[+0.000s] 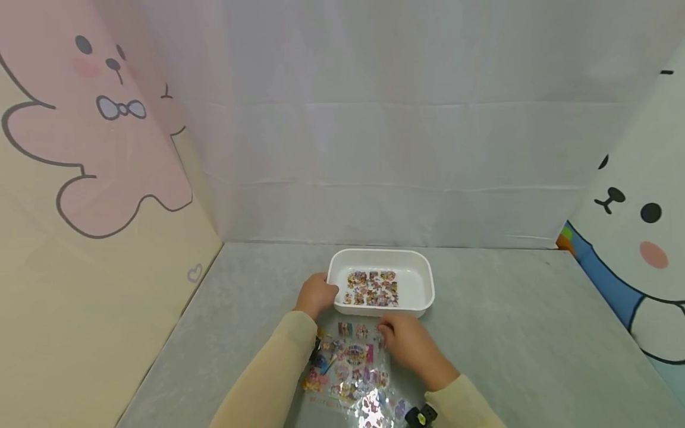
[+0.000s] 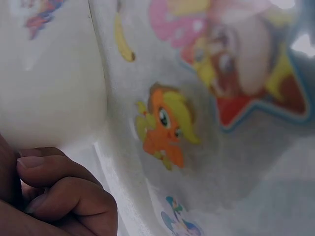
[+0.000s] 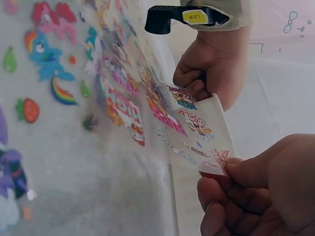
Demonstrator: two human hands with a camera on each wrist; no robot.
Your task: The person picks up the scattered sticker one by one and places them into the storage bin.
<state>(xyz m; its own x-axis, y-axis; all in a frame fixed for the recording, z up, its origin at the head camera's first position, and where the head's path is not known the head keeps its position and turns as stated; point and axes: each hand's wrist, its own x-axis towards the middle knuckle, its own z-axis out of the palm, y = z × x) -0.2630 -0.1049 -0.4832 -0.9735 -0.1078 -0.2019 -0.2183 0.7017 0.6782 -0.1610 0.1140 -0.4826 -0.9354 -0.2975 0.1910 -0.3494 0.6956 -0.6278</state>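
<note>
A white rectangular tray (image 1: 423, 285) holds several small colourful cartoon stickers (image 1: 373, 289) on its floor. My left hand (image 1: 317, 294) grips the tray's left end, with its fingers curled at the edge in the left wrist view. In front of the tray, my right hand (image 1: 409, 345) pinches the corner of a clear sticker sheet (image 3: 194, 132) between thumb and finger. The sheet is printed with cartoon ponies and fruit; a pony in orange (image 2: 165, 125) shows close up in the left wrist view. Glare hides some of its near part.
The tray and sheet lie on a grey tabletop (image 1: 514, 333). A pale curtain (image 1: 396, 148) hangs along the back, and printed cartoon panels stand at the left and right. Black camera straps (image 1: 420, 415) sit on the wrists.
</note>
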